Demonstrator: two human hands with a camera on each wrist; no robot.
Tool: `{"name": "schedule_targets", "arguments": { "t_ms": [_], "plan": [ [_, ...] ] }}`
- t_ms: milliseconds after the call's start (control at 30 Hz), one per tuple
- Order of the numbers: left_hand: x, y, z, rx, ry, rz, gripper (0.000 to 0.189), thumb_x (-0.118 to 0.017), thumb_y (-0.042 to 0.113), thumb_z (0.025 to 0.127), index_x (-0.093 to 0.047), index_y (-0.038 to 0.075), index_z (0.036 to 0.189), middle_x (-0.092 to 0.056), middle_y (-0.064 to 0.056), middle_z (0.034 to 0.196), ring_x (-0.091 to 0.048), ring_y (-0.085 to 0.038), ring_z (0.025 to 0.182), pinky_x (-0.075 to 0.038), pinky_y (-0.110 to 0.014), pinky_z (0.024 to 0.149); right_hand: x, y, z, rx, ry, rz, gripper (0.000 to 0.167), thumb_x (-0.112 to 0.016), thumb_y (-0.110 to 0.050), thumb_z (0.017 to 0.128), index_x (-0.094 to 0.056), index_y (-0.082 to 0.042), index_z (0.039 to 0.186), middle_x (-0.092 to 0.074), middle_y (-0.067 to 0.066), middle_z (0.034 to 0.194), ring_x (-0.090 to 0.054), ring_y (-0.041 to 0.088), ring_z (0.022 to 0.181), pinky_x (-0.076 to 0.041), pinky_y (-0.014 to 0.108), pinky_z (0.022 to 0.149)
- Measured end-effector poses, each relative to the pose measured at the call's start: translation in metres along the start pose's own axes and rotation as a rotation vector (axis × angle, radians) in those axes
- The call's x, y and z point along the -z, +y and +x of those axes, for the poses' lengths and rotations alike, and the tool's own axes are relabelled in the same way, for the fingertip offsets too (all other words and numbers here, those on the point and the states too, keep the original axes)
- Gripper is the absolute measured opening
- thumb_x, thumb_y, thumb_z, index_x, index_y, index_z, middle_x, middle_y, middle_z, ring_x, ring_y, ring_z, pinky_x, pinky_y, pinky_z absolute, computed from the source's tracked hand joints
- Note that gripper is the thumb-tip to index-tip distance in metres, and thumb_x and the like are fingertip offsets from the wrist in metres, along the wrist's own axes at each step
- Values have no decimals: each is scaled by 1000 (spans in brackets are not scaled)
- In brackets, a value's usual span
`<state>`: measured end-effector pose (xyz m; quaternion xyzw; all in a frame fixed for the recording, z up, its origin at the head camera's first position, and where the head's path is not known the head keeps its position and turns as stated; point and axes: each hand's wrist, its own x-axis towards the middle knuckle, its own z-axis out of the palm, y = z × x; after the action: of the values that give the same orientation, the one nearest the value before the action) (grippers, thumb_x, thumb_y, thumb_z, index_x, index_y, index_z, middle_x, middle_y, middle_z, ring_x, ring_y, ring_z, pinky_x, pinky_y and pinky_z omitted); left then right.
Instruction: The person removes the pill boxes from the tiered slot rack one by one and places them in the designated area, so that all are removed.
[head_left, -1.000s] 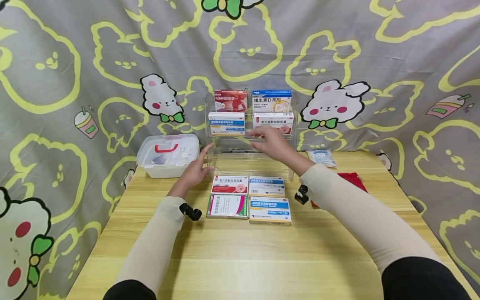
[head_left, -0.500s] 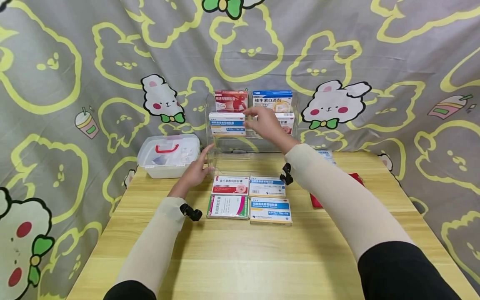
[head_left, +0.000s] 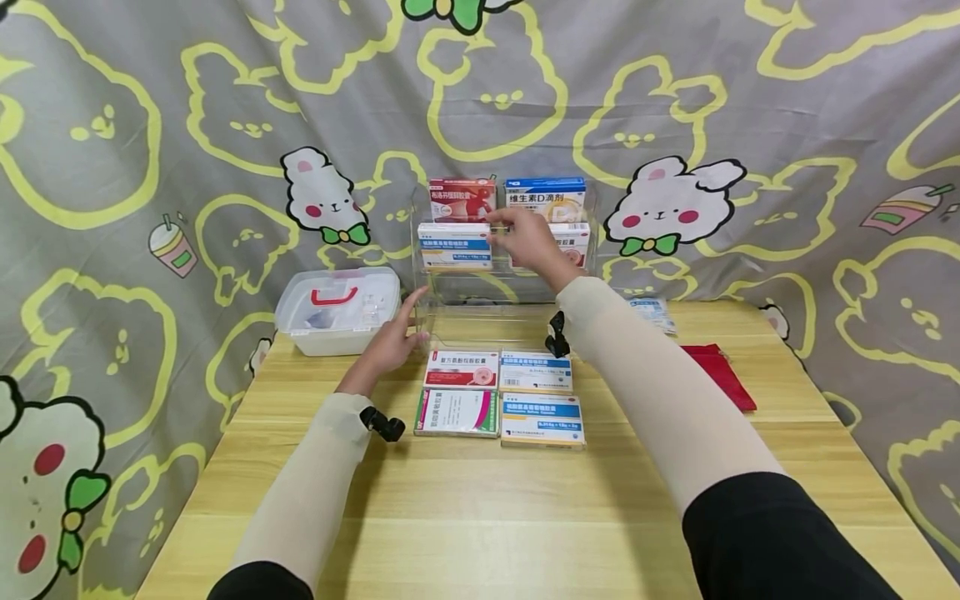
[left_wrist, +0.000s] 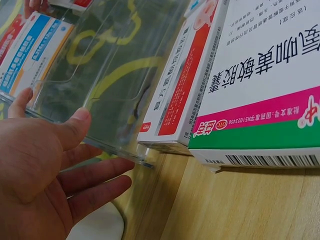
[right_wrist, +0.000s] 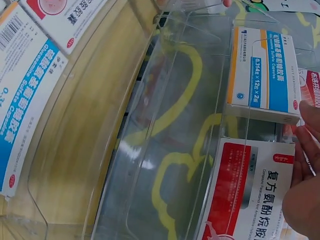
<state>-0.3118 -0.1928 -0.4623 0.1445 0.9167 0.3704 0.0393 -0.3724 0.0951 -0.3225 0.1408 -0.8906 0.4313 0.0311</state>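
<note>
A clear stepped display rack (head_left: 498, 321) holds medicine boxes on its two upper tiers. My left hand (head_left: 392, 342) rests against the rack's left side, fingers spread and fairly straight; the left wrist view has the thumb (left_wrist: 77, 122) by the clear edge. At the second tier my right hand (head_left: 528, 239) touches the upper right corner of a blue-and-white medicine box (head_left: 454, 247), fingers bent loosely. Behind that hand, a red-and-white box (right_wrist: 250, 187) is partly covered. Above stand a red box (head_left: 461, 200) and a blue-topped vitamin D box (head_left: 545, 196).
Several boxes lie flat before the rack, among them a green-and-magenta one (head_left: 456, 413) and a blue-and-white one (head_left: 543, 421). A lidded plastic case (head_left: 337, 312) stands left. On the right are a red pouch (head_left: 718, 377) and a small packet (head_left: 654, 315). A patterned curtain (head_left: 675, 108) hangs behind.
My right hand has moved up and slightly left, from the red-and-white box to the corner of the blue-and-white one. My left hand stays at the rack's side.
</note>
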Motion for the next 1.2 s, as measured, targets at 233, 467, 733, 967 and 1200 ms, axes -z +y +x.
{"name": "schedule_targets", "arguments": {
  "t_ms": [233,467,733,967,1200],
  "plan": [
    [0,1,0,23,-3,-1,91,-61,13,105,-3,61,157,-49,-29,151,-52,-43,137,-58,-52,85,-4,2,0,-24,-25,-3,44,-68,-23,102,-60,-21,146,-57,6,143,-58,21,79,-52,32,63],
    [0,1,0,19,2,-5,92,-61,12,105,-4,61,157,-49,-30,150,-53,-43,137,-58,-49,81,-8,-1,2,10,-11,-90,42,-69,-24,101,-64,-16,142,-57,6,147,-53,27,131,-47,44,106],
    [0,1,0,12,0,-6,91,-61,11,105,-4,59,158,-48,-29,152,-52,-43,137,-58,-47,80,-8,-2,3,4,-1,-110,36,-71,-24,100,-69,-15,135,-62,4,138,-54,26,127,-46,45,105],
    [0,1,0,6,3,1,91,-61,11,105,-4,58,158,-48,-29,151,-52,-42,137,-58,-48,80,-9,-2,2,1,8,-81,28,-70,-23,101,-70,-14,128,-65,4,126,-54,26,123,-46,45,104],
    [0,2,0,15,0,-2,91,-62,11,104,-5,56,159,-51,-30,148,-53,-43,136,-58,-49,80,-8,-1,2,2,15,-37,25,-68,-23,102,-69,-14,125,-64,6,124,-54,24,112,-47,44,96]
  ]
}}
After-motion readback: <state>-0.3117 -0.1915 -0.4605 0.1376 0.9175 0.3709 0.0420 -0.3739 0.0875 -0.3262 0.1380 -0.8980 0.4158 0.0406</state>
